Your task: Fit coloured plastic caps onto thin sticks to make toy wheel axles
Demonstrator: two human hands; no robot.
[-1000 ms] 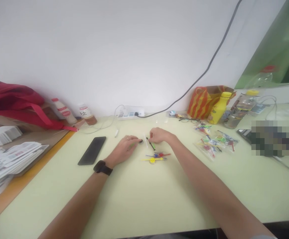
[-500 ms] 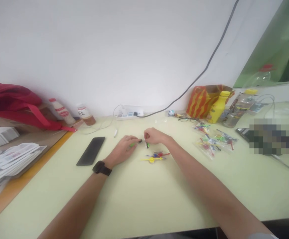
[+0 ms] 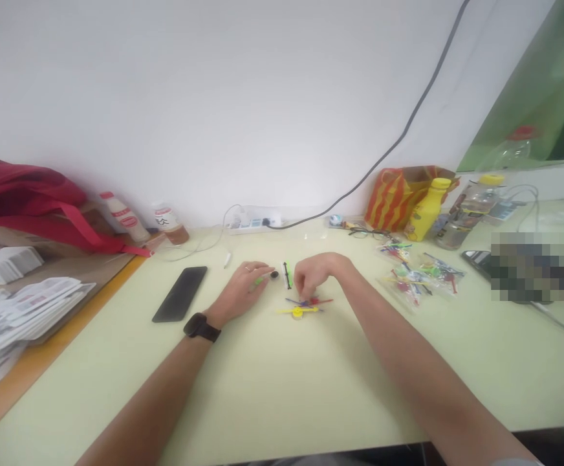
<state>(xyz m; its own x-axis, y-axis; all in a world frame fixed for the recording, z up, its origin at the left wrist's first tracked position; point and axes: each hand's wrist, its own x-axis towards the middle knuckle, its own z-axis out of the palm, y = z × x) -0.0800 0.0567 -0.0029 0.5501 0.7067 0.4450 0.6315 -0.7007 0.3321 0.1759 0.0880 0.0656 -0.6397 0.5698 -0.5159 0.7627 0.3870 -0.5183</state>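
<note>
My left hand (image 3: 244, 289), with a ring and a black watch on the wrist, rests on the table. Its fingers close lightly around a small green plastic piece (image 3: 259, 280), beside a black round piece (image 3: 274, 275). My right hand (image 3: 312, 274) is bent down, fingertips pinched on a thin blue plastic piece (image 3: 303, 301); the exact grip is partly hidden. Touching or close by lie a red piece (image 3: 321, 301) and a yellow arrow-shaped piece with a round hub (image 3: 297, 312). Between the hands, a white, black and green strip-like piece (image 3: 286, 275) lies on the table.
A black phone (image 3: 180, 294) lies left of my hands. Several clear packets of coloured parts (image 3: 415, 275) are to the right. Behind are a power strip (image 3: 253, 220), glasses (image 3: 369, 232), a yellow bottle (image 3: 427, 210) and a striped bag (image 3: 383, 197). Papers (image 3: 49, 307) lie at left.
My right hand has left the white, black and green piece and moved right and toward me, down to the blue and red pieces. My left hand stays in place.
</note>
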